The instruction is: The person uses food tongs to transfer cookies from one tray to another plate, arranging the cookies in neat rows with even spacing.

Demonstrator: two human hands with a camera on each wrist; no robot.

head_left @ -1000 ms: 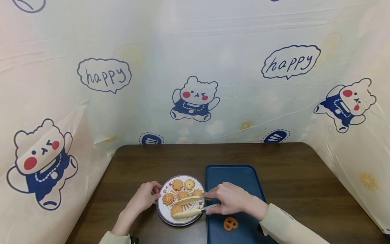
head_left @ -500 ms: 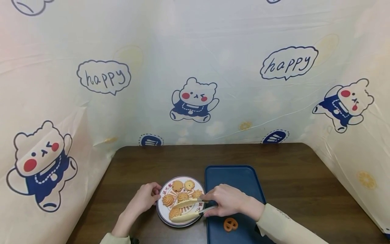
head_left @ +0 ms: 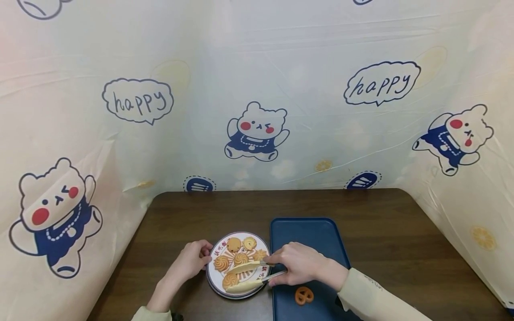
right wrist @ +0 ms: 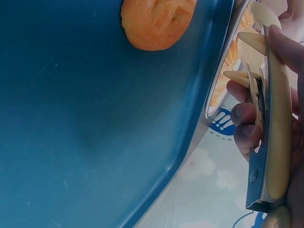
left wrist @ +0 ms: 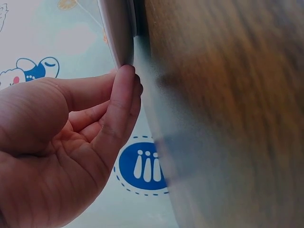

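Observation:
My left hand pinches the rim of a white patterned plate between thumb and fingers; in the left wrist view the plate's edge meets the fingertips. A second rim shows beneath the plate. Several cookies lie on it, among them swirl-shaped ones and a round one with holes. My right hand grips metal tongs with cream-coloured tips, reaching over the plate from the right. The spread tips lie on either side of a swirl cookie near the plate's front left. In the right wrist view my fingers wrap the tongs' handle.
A dark blue tray stands right of the plate, under my right hand. On it lies one brown pretzel-shaped cookie. Both plate and tray rest on a dark wooden table. A printed cloth hangs behind and at both sides.
Over the second, the tongs and right hand have shifted slightly left and toward me, and the swirl cookie between the tips has shifted a little with them. The left hand stays at the rim.

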